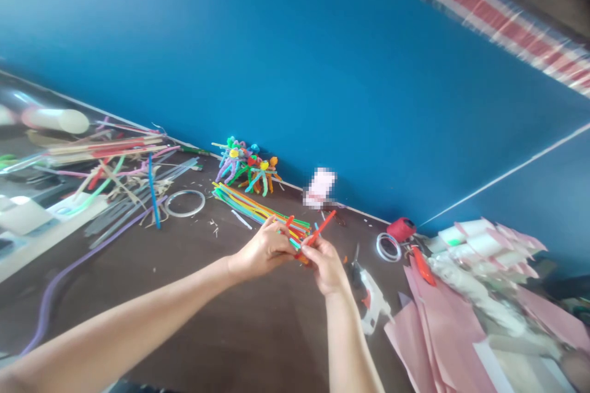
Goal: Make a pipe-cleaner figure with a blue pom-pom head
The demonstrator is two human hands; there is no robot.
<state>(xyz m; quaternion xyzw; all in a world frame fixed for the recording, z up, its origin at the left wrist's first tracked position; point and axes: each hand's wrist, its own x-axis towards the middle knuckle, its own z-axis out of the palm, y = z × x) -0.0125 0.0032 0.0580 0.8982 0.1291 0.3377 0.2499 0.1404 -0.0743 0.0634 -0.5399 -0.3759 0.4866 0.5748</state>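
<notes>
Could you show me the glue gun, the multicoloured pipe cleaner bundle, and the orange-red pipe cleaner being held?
Glue gun [375,296]: head view, on its white body.
Multicoloured pipe cleaner bundle [249,202]: head view, along its stems.
Orange-red pipe cleaner [323,226]: head view, on its raised straight length.

Bench [258,338]: open lane btwn forearms [161,313] twd near edge; hand can pass. Fwd of L hand [267,249]: fuzzy-stem bundle [246,201] in way, then figures [229,166] at far edge, blue wall [295,61]. R hand [325,264]: glue gun [372,298] near, pink sheets [442,319] beyond. L end: stick pile [106,147] obstructs.
</notes>
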